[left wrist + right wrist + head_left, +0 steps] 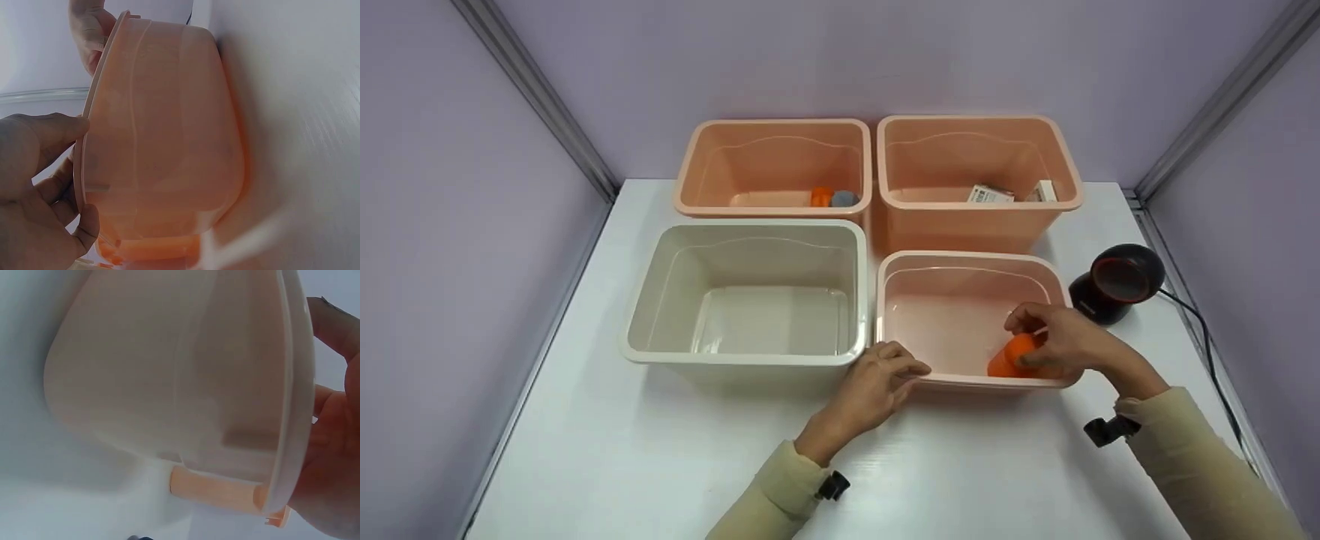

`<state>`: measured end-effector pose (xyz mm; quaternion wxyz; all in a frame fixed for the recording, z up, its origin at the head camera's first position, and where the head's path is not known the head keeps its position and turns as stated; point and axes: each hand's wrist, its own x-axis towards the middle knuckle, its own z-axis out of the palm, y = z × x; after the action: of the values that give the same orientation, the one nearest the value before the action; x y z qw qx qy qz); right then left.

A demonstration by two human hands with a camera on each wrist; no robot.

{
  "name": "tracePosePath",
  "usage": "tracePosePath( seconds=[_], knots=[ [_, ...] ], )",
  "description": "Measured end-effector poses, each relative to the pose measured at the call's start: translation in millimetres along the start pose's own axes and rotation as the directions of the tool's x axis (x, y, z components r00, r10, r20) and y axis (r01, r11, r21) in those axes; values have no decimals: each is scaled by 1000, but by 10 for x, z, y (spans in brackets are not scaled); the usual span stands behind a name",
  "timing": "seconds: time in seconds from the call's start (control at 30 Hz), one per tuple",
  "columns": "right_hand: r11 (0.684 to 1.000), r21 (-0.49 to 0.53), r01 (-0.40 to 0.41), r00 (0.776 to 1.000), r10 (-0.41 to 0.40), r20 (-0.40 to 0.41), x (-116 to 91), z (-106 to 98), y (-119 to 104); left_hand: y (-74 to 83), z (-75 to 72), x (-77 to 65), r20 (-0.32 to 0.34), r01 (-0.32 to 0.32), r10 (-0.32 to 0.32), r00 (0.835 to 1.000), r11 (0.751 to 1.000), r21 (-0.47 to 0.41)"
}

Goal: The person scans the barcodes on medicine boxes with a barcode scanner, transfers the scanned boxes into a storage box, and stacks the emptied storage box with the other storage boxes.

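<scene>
A pink plastic bin (pixel 967 257) stands at the front right of the white table. My left hand (pixel 876 384) holds its near rim at the left corner, and the left wrist view shows thumb and fingers on either side of the rim. Inside the bin's near right corner, my right hand (pixel 1069 341) has its fingers curled around an orange cylindrical container (pixel 1005 363). Its lower part is hidden by the near wall. In the right wrist view the bin wall (pixel 169 371) covers the container and most of the fingers.
A white bin (pixel 769 358) stands to the left. Two pink bins stand behind: the left one (pixel 780 124) holds an orange and a grey item (pixel 844 199), the right one (pixel 967 120) small boxes (pixel 990 195). A black corded device (pixel 1117 281) is at the right.
</scene>
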<state>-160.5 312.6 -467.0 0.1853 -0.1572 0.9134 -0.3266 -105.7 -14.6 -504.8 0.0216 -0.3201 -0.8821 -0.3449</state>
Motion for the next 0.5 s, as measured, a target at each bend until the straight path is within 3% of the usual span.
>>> tracePosePath(
  seconds=[0.17,0.5],
  knots=[
    [998,-60,-5,999,2,-48,13,29,-31,-4,2,-2,-3,-4,4,1000,1000,2],
    [997,-39,-69,988,62,-145,208,36,-121,-1,2,-2,-7,5,-5,1000,1000,-10]
  ],
)
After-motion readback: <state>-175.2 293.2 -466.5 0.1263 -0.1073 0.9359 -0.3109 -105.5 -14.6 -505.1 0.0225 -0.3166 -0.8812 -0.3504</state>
